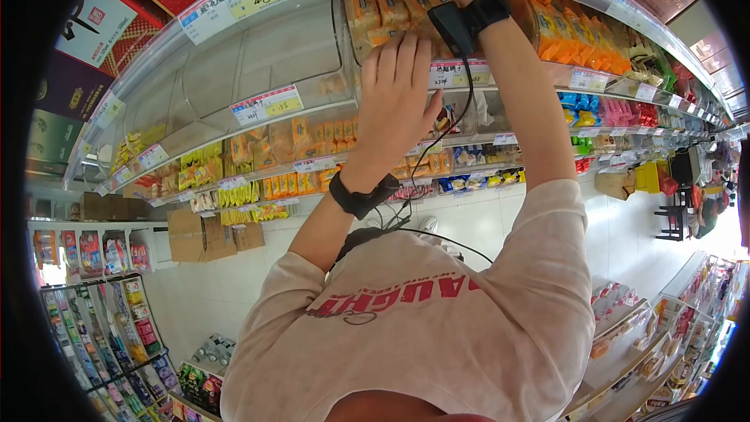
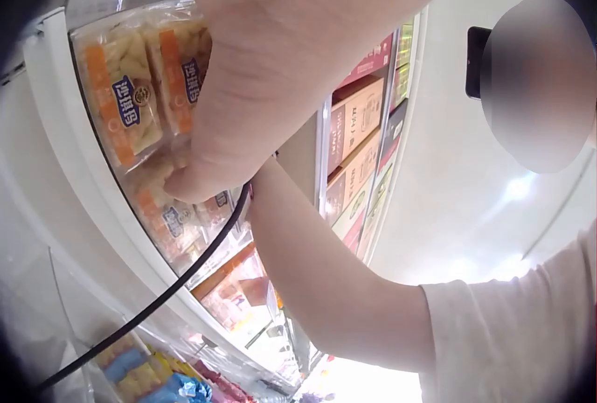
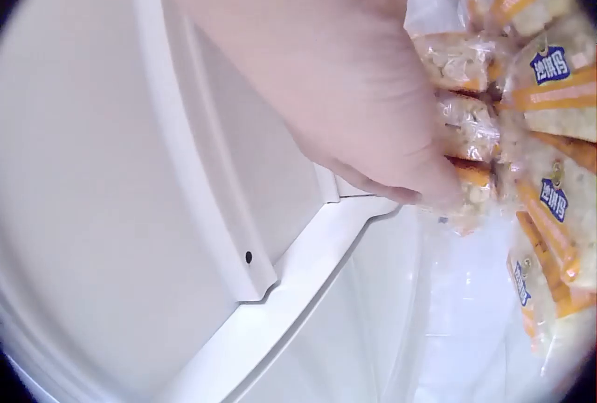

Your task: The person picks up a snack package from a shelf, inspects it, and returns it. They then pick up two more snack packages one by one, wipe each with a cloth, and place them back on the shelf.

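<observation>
Wrapped sachima cakes with orange bands fill a clear shelf bin in the head view. My left hand lies over the bin's front, fairly straight fingers reaching onto the front cakes. Its thumb stretches across the wrapped cakes in the left wrist view. My right hand reaches into the bin from the right, its lowest fingertip right at a column of sachima cakes. Its other fingers are hidden, so I cannot tell whether it grips one. The wrist camera covers much of this hand in the head view.
A clear bin adjoins on the left. Orange-wrapped snacks stand to the right, and lower shelves hold more packets. A black cable hangs between the arms. Price tags line the shelf edges; cardboard boxes stand on the floor.
</observation>
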### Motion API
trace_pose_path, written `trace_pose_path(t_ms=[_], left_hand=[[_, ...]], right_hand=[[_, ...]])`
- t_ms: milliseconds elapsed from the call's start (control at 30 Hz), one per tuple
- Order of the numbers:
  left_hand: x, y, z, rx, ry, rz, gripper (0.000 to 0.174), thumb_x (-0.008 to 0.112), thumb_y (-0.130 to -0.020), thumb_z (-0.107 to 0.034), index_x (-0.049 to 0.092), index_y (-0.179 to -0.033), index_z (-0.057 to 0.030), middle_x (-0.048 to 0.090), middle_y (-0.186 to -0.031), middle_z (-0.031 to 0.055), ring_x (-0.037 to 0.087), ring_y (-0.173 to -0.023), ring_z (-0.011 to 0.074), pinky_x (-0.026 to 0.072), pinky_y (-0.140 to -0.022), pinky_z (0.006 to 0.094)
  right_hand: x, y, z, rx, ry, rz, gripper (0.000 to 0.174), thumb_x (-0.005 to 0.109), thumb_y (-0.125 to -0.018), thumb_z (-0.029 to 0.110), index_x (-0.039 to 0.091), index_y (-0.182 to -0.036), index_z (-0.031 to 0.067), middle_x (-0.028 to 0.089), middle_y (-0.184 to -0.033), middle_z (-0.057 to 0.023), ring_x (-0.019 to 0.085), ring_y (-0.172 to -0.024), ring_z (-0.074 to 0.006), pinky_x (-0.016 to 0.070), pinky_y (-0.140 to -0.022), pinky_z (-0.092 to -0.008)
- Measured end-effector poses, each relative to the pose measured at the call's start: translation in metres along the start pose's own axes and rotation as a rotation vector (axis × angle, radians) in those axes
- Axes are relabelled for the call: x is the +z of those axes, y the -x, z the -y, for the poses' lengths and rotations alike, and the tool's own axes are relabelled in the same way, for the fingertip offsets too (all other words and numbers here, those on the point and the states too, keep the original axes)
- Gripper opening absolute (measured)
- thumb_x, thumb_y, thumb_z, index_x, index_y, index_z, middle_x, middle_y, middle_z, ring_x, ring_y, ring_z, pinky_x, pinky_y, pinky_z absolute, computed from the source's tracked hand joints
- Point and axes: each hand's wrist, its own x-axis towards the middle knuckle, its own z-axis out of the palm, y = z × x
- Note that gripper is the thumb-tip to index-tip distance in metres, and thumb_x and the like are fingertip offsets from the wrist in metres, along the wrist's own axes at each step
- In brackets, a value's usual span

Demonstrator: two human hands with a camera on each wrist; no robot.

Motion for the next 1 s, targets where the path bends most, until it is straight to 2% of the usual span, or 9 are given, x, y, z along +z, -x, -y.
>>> trace_pose_path(t_ms=[1000], left_hand=[[-0.0011, -0.0005, -0.0011, 0.0, -0.001, 0.009, 0.075, 0.083, -0.081, -0.026, 0.05, -0.142, 0.0025, 0.053, -0.144, 0.0177, 0.048, -0.134, 0.0347, 0.0355, -0.114, 0.0497]], right_hand=[[-0.0041, 0.0004, 0.0029, -0.005, -0.002, -0.018, 0.05, 0.073, -0.097, 0.032, 0.064, -0.137, 0.0027, 0.071, -0.125, -0.0189, 0.068, -0.114, -0.0289, 0.0529, -0.099, -0.0391]])
